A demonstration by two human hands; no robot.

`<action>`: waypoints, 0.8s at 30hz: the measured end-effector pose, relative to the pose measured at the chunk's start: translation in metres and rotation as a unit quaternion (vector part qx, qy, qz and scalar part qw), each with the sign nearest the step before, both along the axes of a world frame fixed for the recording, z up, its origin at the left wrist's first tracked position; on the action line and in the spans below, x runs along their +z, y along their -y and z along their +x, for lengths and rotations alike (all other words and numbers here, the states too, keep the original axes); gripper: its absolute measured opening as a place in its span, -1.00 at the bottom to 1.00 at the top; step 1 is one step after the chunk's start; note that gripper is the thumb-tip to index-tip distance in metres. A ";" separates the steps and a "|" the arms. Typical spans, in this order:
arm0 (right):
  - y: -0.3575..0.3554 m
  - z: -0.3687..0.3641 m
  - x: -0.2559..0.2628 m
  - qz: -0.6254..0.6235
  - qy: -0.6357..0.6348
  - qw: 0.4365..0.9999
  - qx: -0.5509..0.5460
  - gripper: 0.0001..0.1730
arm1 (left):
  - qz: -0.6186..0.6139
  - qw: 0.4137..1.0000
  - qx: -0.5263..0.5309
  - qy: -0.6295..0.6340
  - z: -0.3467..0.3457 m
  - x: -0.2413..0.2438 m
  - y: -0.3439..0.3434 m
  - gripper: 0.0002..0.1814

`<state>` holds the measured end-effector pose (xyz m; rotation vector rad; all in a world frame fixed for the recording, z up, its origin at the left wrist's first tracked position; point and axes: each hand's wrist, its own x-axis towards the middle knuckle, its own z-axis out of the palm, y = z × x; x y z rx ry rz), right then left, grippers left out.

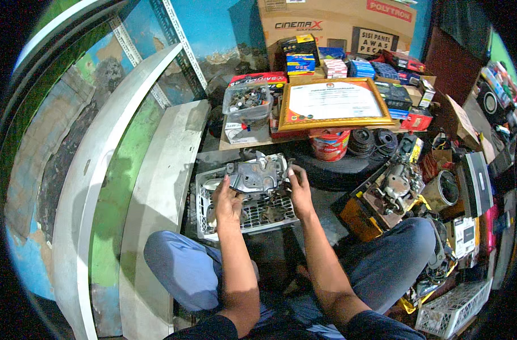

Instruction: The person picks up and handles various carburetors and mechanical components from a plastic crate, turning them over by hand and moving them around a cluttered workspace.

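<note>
Both hands are raised in front of me over a white plastic basket (246, 233) with a perforated floor. Between them is a grey metal mechanism (255, 175) with a flat plate, holes and raised edges. My left hand (228, 203) grips its lower left corner, the thumb on the near face and the fingers underneath. My right hand (300, 187) pinches the right end, where small metal pieces stick out; whether these belong to the same part I cannot tell. Several loose dark metal parts (273, 213) lie in the basket below, partly hidden by my hands.
Behind the basket stand a black tyre (326, 172), a red tin (330, 145) and wire coils (361, 141). A gold-framed certificate (335, 103) leans on small boxes. Metal shelf panels (156, 178) rise at left. At right sit a carburettor-like metal assembly (398, 180) and another white basket (454, 310).
</note>
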<state>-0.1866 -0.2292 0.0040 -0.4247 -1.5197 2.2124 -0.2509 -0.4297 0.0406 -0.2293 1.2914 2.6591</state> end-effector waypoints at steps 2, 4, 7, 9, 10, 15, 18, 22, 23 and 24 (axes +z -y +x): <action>-0.018 0.005 0.011 -0.064 -0.015 0.998 -0.006 -0.36 | 0.064 0.997 -0.043 -0.003 0.000 0.001 -0.013 -0.54; -0.023 0.019 0.043 -0.119 -0.024 0.993 -0.004 -0.53 | 0.096 0.994 -0.057 -0.005 0.006 0.007 -0.018 -0.53; -0.042 0.033 0.070 -0.101 -0.055 0.993 0.006 -0.53 | 0.169 0.981 -0.093 -0.038 0.026 0.035 -0.040 -0.56; -0.048 0.037 0.075 -0.036 -0.102 0.994 -0.028 -0.47 | 0.156 0.978 -0.122 -0.071 0.026 0.038 -0.047 -0.48; -0.042 0.042 0.090 -0.030 -0.099 0.993 -0.064 -0.47 | 0.145 0.977 -0.127 -0.085 0.028 0.040 -0.049 -0.44; -0.050 0.052 0.101 0.069 -0.146 0.980 -0.114 -0.46 | 0.162 0.978 -0.116 -0.061 0.054 0.068 -0.081 -0.36; -0.055 0.055 0.101 0.081 -0.173 0.977 -0.099 -0.35 | 0.194 0.977 -0.084 -0.006 0.058 0.067 -0.092 -0.36; -0.055 0.056 0.097 0.073 -0.162 0.981 -0.082 -0.29 | 0.192 0.980 -0.053 0.013 0.063 0.068 -0.094 -0.36; -0.052 0.056 0.097 0.054 -0.168 0.981 -0.078 -0.27 | 0.197 0.979 -0.052 0.004 0.063 0.067 -0.093 -0.36; -0.049 0.057 0.099 0.034 -0.174 0.981 -0.075 -0.25 | 0.192 0.980 -0.044 -0.003 0.063 0.068 -0.094 -0.36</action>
